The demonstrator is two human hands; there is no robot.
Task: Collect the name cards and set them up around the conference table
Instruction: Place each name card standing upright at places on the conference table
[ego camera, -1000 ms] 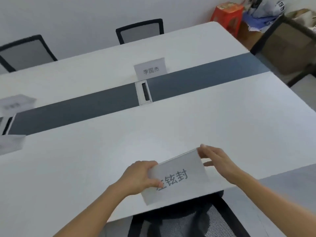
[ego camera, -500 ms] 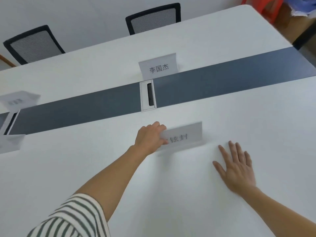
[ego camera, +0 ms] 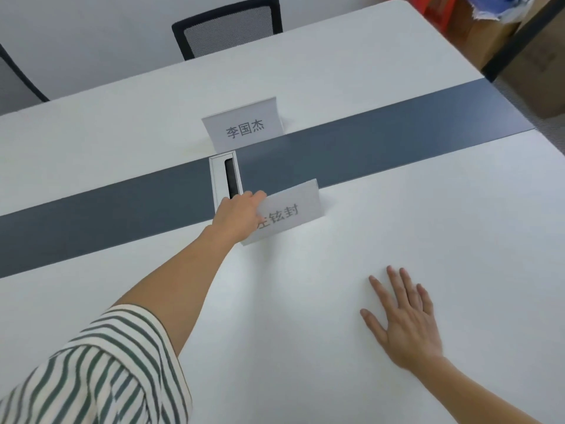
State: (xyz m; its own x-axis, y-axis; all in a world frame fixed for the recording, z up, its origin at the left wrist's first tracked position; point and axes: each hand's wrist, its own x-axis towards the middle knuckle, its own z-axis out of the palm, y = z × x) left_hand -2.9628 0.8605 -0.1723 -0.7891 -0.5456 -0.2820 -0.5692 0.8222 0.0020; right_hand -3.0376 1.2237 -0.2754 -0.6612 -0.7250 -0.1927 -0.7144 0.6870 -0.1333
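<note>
**Left hand pinches a folded white paper name card by the centre strip**

The long white conference table fills the view. Its dark grey-blue centre strip runs crosswise just beyond the grip. A black mesh-backed office chair stands well beyond the grip, at the far edge. A green-and-white striped sleeve covers the arm nearer than the grip. A second white tent card stands upright across the strip from the grip. The held card extends rightward from the grip, lower edge at the tabletop, with the fingers curled over its left end. The right hand lies flat with fingers spread, nearer and to the right. A white-framed cable hatch sits just past the knuckles.
</note>
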